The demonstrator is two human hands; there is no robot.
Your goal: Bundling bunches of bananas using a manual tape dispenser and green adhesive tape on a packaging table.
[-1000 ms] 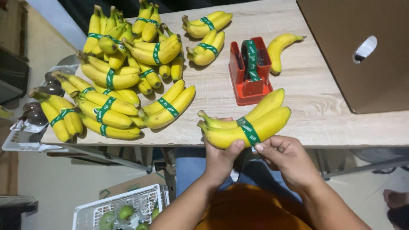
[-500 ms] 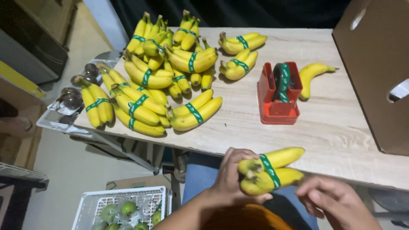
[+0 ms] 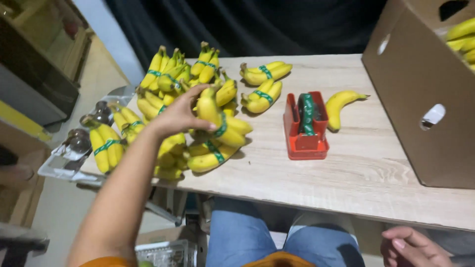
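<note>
The head view looks down on a pale wood-grain table that runs across the picture, with a dark curtain hanging behind its far edge. At the right stands a large brown cardboard box with oval hand-holes, and yellow bananas show over its rim at the top right corner. To the left of the table, dim wooden furniture and a tan floor are visible, and a clear plastic tray with dark round things on it sits at the table's left end. Near the middle of the table stands a red plastic tape dispenser loaded with a roll of green tape, and a single loose yellow banana lies just beside it on the right. A heap of yellow banana bunches bound with green tape bands covers the left part of the table. Blue-jeaned knees show under the near edge.

The left hand is closed over the stem end of a small bunch of yellow bananas with a green tape band, holding it at the right edge of the heap, touching the bunches below. Its skins are bright yellow, lightly green at the tips. The right hand rests low by the lap, loosely curled and holding nothing.
</note>
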